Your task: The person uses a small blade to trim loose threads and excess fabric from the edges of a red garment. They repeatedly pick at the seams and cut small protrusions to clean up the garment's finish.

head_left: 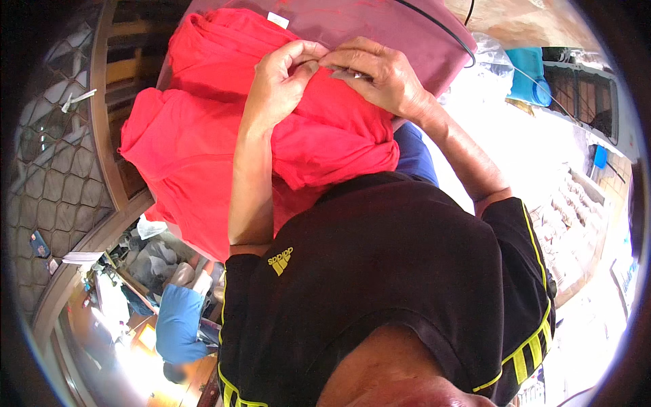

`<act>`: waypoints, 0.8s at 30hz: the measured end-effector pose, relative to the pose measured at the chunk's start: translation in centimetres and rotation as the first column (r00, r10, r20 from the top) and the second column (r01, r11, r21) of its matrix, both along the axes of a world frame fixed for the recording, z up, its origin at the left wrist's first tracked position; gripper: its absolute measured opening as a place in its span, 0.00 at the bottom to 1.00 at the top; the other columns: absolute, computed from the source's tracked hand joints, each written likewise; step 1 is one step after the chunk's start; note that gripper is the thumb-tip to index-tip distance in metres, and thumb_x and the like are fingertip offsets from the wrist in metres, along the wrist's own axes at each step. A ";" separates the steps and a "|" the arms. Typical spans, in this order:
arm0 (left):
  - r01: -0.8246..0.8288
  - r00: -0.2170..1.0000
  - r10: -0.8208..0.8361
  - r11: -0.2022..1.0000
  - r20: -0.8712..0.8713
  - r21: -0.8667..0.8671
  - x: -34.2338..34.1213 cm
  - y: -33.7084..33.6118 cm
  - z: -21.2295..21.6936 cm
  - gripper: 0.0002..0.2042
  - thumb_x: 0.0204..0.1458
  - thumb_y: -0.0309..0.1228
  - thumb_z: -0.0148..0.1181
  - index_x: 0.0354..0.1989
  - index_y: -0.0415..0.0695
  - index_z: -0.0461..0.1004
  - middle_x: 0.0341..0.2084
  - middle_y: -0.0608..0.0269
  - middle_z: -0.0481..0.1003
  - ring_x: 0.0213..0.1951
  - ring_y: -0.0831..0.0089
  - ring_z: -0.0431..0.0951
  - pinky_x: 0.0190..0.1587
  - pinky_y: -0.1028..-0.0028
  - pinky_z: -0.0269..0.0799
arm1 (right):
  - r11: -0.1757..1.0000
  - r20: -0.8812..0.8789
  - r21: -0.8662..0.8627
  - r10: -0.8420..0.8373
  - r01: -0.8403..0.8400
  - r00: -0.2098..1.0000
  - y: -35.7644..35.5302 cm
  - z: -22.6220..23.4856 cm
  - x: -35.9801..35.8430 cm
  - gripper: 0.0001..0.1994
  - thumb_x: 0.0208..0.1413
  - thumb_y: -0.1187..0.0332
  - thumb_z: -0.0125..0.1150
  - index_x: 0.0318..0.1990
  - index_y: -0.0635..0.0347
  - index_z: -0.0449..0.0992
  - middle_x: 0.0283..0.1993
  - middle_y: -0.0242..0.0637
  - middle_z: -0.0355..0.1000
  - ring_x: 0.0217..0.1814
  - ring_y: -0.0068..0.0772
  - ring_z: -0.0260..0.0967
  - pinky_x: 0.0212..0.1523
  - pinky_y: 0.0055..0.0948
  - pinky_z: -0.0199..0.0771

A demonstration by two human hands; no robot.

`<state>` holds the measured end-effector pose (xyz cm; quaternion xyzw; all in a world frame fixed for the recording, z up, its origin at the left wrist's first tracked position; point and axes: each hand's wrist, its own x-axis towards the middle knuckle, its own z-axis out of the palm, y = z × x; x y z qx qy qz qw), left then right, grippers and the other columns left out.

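Red cloth (203,169), the biggest thing before me, lies in loose folds in front of my body and runs up over the maroon surface (380,27). My right hand (390,74) and left hand (285,81) meet above its upper part, tips nearly touching. My left thumb and index finger come close together, and my right fingers bend inward; whether either pair is clamped on the cloth or on something finer, I cannot tell. A small grey piece (348,74) shows at my right fingers, its kind unclear. Smallest, a white tag (278,20) sits by the cloth's top edge. I judge this step to be fine fingertip work; the next move calls for steady tips and untugged folds.
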<state>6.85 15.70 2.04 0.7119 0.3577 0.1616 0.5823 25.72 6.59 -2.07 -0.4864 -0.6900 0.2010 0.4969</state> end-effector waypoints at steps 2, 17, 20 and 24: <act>0.006 0.999 -0.004 0.999 0.039 -0.052 0.1 0.2 0.2 0.11 0.58 0.14 0.51 0.47 0.35 0.75 0.41 0.63 0.79 0.45 0.79 0.78 0.52 0.78 0.71 | 0.998 0.113 0.055 0.005 -0.011 0.994 -0.1 -0.2 0.0 0.10 0.54 0.78 0.63 0.44 0.57 0.80 0.43 0.40 0.76 0.45 0.38 0.78 0.48 0.28 0.80; 0.034 0.998 0.002 0.851 -0.068 0.525 1.2 0.2 -0.2 0.10 0.47 0.24 0.70 0.39 0.41 0.80 0.33 0.61 0.79 0.37 0.67 0.81 0.43 0.71 0.75 | 0.958 -0.385 -0.280 -0.046 -0.069 0.922 2.4 -1.5 0.0 0.11 0.61 0.66 0.62 0.43 0.67 0.76 0.40 0.49 0.77 0.43 0.42 0.78 0.47 0.35 0.75; 0.031 0.995 0.019 0.866 -0.093 0.498 1.2 0.3 -0.1 0.06 0.50 0.22 0.66 0.36 0.40 0.79 0.32 0.60 0.78 0.35 0.68 0.80 0.41 0.71 0.74 | 0.970 -0.274 -0.235 -0.128 0.063 0.953 1.6 -0.5 0.3 0.13 0.62 0.65 0.60 0.46 0.65 0.75 0.41 0.50 0.77 0.46 0.45 0.78 0.48 0.35 0.75; -0.025 0.996 0.055 0.922 -0.065 0.387 0.6 0.7 0.0 0.02 0.54 0.21 0.62 0.33 0.38 0.76 0.29 0.62 0.76 0.32 0.73 0.77 0.38 0.73 0.72 | 0.963 -0.204 -0.266 -0.020 -0.036 0.979 -0.2 0.4 2.0 0.13 0.63 0.64 0.57 0.48 0.63 0.73 0.42 0.49 0.78 0.48 0.49 0.77 0.49 0.38 0.75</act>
